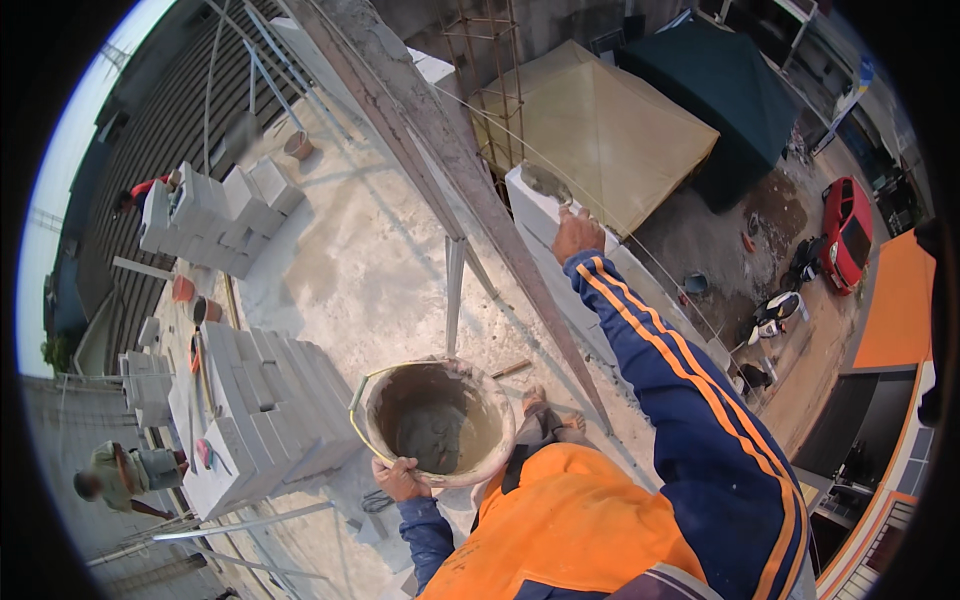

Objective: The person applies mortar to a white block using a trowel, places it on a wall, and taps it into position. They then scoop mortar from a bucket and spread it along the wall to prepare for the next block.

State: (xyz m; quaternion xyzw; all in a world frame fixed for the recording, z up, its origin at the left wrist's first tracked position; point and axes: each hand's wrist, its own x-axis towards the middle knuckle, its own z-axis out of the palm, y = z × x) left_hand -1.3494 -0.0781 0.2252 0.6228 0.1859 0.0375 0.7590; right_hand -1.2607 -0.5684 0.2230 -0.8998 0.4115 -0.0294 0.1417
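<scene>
My left hand [402, 478] grips the rim of a round, mortar-smeared bucket [500, 440], held tilted in front of my body. Wet grey mortar [432, 437] lies inside, and a thin yellowish handle hangs over the bucket's left side. Reaching far forward, my right hand [578, 235] is closed around a trowel [545, 182]; its handle is hidden in my fingers. The mortar-covered blade is over the end of a white block wall [535, 214]; whether it touches the top I cannot tell.
A long rough beam [475, 225] slants across, left of the wall, with a metal prop [454, 295] under it. Stacked white blocks [265, 400] stand at left, more blocks [215, 215] beyond. Two people are at far left. Past the wall, the ground drops to tents [600, 130] and a red car [847, 235].
</scene>
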